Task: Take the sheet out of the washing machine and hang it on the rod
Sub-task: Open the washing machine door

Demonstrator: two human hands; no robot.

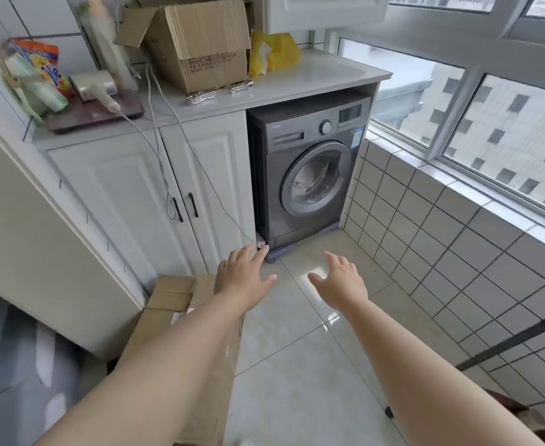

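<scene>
From the head camera, the grey washing machine [309, 175] sits tucked under the tabletop [313, 75] at the far end of the tiled floor [297, 365], round door [316, 178] closed, and behind the glass there's a pale bundle — that would be the sheet [309, 180], in the drum, nothing pulled out yet. Expect it to be soft and floppy, probably damp and heavier than it looks, likely twisted on itself; my call is to take a fistful of the bunched cloth near the door opening and draw it out bit by bit, then find an edge or corner for hanging. A dark rod [515, 341] slants in at the lower right, well apart from the machine — whether that is the hanging rod I can't say. Now the hands: both arms stretched forward, palms down, hovering over the floor short of the machine. The left hand [244, 276] is spread, fingers straight, holding nothing, just above a cardboard box [174, 320] on the floor. The right hand [340, 281] is spread too, fingers loosely fanned, empty. The door has to come open first.
</scene>
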